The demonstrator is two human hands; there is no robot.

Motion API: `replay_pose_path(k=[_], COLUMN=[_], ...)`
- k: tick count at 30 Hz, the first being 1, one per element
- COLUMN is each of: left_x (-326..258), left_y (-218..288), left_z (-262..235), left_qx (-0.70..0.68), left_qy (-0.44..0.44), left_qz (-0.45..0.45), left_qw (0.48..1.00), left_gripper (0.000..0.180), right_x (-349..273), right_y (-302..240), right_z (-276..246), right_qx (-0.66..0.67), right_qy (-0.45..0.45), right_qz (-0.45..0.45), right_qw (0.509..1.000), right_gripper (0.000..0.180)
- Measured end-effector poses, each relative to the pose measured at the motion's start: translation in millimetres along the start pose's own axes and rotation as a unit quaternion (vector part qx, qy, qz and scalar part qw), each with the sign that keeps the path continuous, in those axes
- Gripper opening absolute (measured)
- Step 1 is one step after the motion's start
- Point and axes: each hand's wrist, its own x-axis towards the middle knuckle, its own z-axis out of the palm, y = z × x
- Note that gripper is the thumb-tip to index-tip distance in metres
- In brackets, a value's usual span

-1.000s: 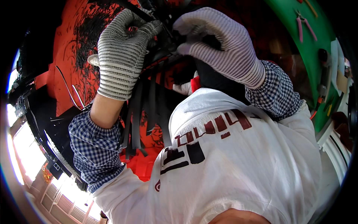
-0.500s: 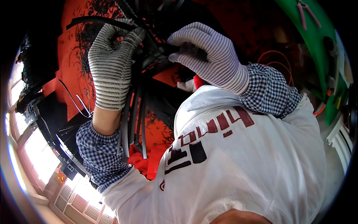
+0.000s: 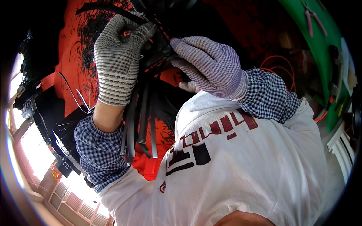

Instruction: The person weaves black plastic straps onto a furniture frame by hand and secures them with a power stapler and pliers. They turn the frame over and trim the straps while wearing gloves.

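Note:
My left hand (image 3: 117, 60), in a grey striped knit glove, is closed around a bundle of flat black strips (image 3: 141, 120) that hang down along my forearm. My right hand (image 3: 211, 66), in a lilac striped glove, pinches the top of the same bundle right beside the left fingers. Both hands meet over a red surface (image 3: 75, 49) littered with fine black trimmings. Blue checked sleeve covers sit on both forearms over a white printed garment (image 3: 241, 165). The strips' upper ends are hidden behind my fingers.
A green board (image 3: 320, 41) curves along the right edge with pink-handled pliers (image 3: 313, 20) lying on it. Orange wire loops (image 3: 275, 64) lie beside my right sleeve. Dark equipment (image 3: 49, 124) and bright windows fill the lower left.
Both hands shifted slightly rightward and upward in view with the bundle. The right hand's fingers have moved closer onto the bundle's top beside the left fingers.

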Motion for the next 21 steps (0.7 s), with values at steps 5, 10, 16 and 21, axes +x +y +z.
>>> replay_pose_path(k=[5, 10, 16, 21], left_x=[0.6, -0.7, -1.0, -2.0], left_y=[-1.3, -3.8, -3.0, -1.7], left_z=[2.2, 0.2, -1.4, 2.1], left_qx=[0.012, 0.012, 0.016, -0.010], left_qy=[-0.010, -0.018, -0.031, -0.012], left_qz=[-0.015, -0.014, -0.037, -0.047], left_qw=[1.000, 1.000, 0.999, 0.999], left_gripper=[0.013, 0.012, 0.013, 0.012], right_x=[6.7, 7.2, 10.3, 9.2], right_y=[-5.8, -3.3, 1.5, 6.8], right_z=[-4.8, -3.8, -9.0, -4.3], right_qx=[-0.063, -0.068, 0.156, 0.172], right_qy=[-0.047, -0.042, -0.062, -0.063], right_qz=[-0.009, -0.044, 0.103, 0.095], right_qw=[0.997, 0.996, 0.980, 0.979], right_gripper=[0.036, 0.030, 0.040, 0.043])
